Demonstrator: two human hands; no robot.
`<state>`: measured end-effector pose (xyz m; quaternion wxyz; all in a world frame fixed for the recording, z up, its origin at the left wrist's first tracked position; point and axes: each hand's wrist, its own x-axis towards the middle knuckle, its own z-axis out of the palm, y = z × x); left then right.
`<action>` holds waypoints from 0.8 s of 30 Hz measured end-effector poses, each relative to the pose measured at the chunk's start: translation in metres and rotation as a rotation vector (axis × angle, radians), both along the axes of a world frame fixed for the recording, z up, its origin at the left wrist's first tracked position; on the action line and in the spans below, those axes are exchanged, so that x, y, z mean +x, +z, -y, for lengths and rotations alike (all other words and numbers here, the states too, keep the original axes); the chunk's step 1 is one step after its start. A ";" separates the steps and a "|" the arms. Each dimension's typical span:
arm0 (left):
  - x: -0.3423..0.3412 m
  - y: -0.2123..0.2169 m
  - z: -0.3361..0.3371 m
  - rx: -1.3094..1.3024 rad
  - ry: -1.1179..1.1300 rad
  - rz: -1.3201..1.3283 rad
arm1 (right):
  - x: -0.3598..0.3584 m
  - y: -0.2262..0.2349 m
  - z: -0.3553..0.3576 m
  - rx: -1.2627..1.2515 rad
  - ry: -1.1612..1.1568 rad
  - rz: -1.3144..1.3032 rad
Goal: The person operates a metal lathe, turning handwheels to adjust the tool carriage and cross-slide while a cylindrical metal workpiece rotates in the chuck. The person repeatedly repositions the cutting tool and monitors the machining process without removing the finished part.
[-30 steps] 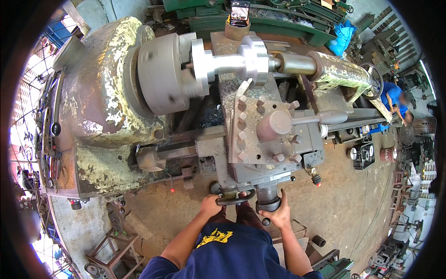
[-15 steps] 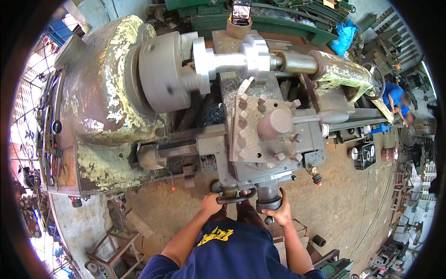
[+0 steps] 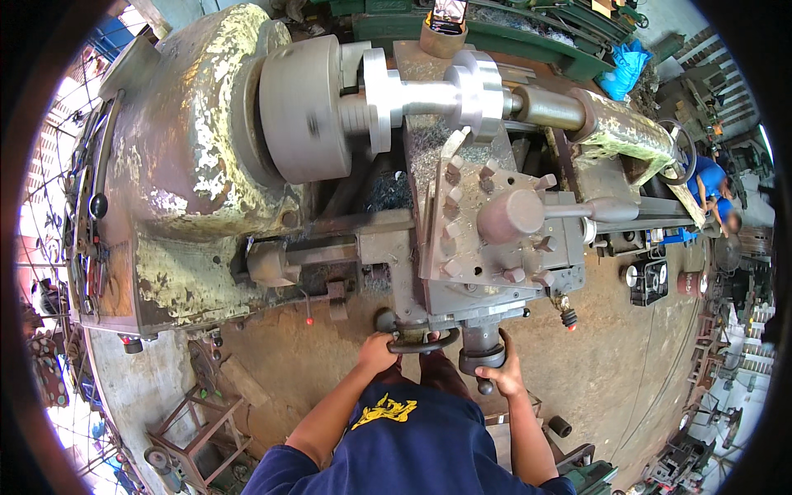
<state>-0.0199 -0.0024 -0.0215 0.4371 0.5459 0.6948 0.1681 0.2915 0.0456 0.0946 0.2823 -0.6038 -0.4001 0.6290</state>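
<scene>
At the lower middle, my left hand (image 3: 378, 354) is closed around the left side of a dark handwheel (image 3: 423, 343) on a large lathe. My right hand (image 3: 511, 370) grips the compound slide's ball-ended crank (image 3: 483, 359), thumb in front and fingers along its right side. Above them, a square tool post (image 3: 462, 243) with several clamping bolts carries a cutting tool (image 3: 455, 142). Its tip is close to the wide flange of a shiny metal workpiece (image 3: 429, 97); whether they touch I cannot tell. A blurred chuck (image 3: 301, 111) holds the workpiece's left end.
The tailstock (image 3: 623, 132) supports the workpiece's right end. A tool post lever (image 3: 606, 209) sticks out rightward. Lower left stands a rusty metal frame (image 3: 198, 437). A black crate (image 3: 649, 282) sits on the floor at right, and a person in blue (image 3: 708, 183) works beyond the tailstock.
The whole view has shifted, so the lathe appears slightly farther right and higher. Both hands keep their holds; the right hand and the crank's ball end have moved only a little in the picture.
</scene>
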 end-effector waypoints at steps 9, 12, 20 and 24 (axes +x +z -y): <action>0.000 -0.002 0.001 -0.011 0.002 -0.006 | -0.017 0.027 -0.002 0.019 -0.015 0.113; 0.001 -0.001 0.002 0.040 0.030 0.005 | -0.023 0.037 0.001 0.084 0.073 0.378; 0.000 -0.005 0.001 -0.031 -0.010 -0.024 | -0.016 0.022 -0.003 -0.007 0.024 0.220; 0.002 -0.006 0.003 0.019 0.034 -0.027 | -0.010 0.015 -0.002 0.002 0.032 0.184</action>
